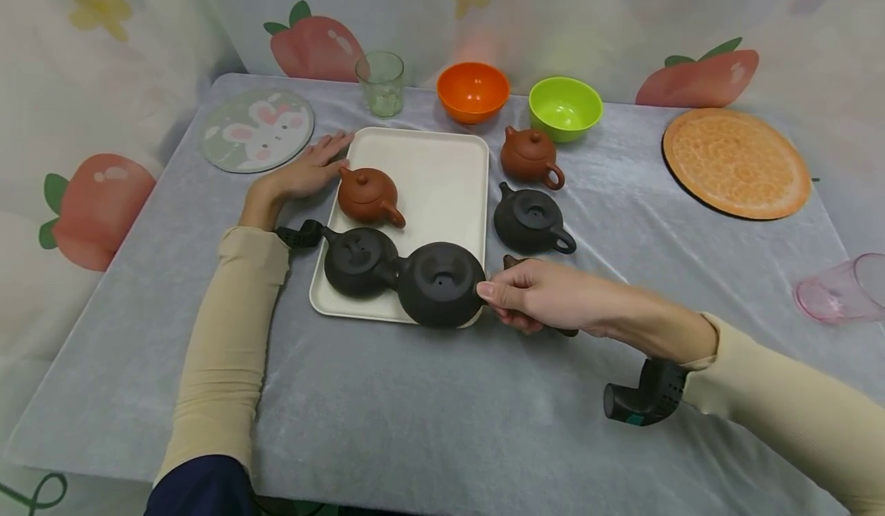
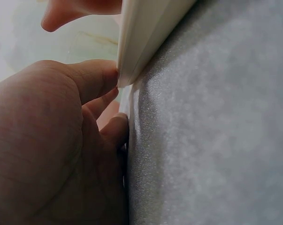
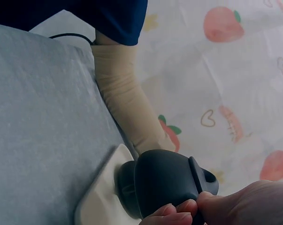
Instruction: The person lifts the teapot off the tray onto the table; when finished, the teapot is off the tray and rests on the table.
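My right hand [image 1: 553,295] pinches the handle side of a large black teapot [image 1: 441,286], held over the near right corner of a cream tray [image 1: 442,170]. In the right wrist view this teapot [image 3: 167,180] shows its lid and lid knob, with the fingertips beside them. On the tray stand a reddish-brown teapot [image 1: 368,196] and a smaller black teapot [image 1: 359,261]. My left hand [image 1: 304,170] lies at the tray's left edge with fingers extended; its thumb touches the rim [image 2: 125,56]. Below my right hand, a dark brown teapot is mostly hidden, only its spout [image 1: 513,261] and handle showing.
Right of the tray stand another reddish-brown teapot [image 1: 528,155] and a black teapot [image 1: 531,220]. Behind are a clear glass [image 1: 382,84], an orange bowl [image 1: 473,92] and a green bowl [image 1: 565,109]. Round mats [image 1: 259,132] lie at both sides; a pink glass [image 1: 840,289] sits far right.
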A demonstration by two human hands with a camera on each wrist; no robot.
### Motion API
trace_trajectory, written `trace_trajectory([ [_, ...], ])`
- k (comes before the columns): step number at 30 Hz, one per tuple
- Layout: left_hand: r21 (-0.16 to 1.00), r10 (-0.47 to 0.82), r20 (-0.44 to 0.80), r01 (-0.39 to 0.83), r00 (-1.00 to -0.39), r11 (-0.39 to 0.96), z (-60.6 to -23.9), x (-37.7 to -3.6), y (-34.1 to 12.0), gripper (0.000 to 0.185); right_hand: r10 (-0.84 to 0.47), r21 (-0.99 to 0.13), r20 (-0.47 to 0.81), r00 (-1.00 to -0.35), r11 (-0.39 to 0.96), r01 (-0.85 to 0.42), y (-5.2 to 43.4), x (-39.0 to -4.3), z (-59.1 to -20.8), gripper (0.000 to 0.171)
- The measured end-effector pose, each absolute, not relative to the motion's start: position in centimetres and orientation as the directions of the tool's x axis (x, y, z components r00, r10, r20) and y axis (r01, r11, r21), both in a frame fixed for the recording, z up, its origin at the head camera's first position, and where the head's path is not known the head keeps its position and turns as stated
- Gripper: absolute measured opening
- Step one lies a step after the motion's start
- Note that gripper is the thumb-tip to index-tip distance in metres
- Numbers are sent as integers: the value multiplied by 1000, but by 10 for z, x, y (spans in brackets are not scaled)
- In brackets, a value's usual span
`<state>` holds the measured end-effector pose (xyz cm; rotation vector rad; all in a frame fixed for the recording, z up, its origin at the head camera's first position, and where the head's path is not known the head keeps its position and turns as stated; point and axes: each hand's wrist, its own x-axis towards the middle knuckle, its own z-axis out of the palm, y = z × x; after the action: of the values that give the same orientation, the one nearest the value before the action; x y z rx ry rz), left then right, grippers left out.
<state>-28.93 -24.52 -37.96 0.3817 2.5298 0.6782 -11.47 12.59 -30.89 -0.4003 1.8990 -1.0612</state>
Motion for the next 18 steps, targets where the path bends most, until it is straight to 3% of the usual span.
trace_trajectory([
  [18, 569, 411, -358, 153, -838, 808, -381, -290, -247, 63, -678, -839, -489, -549, 539, 81, 141, -82, -317, 47],
])
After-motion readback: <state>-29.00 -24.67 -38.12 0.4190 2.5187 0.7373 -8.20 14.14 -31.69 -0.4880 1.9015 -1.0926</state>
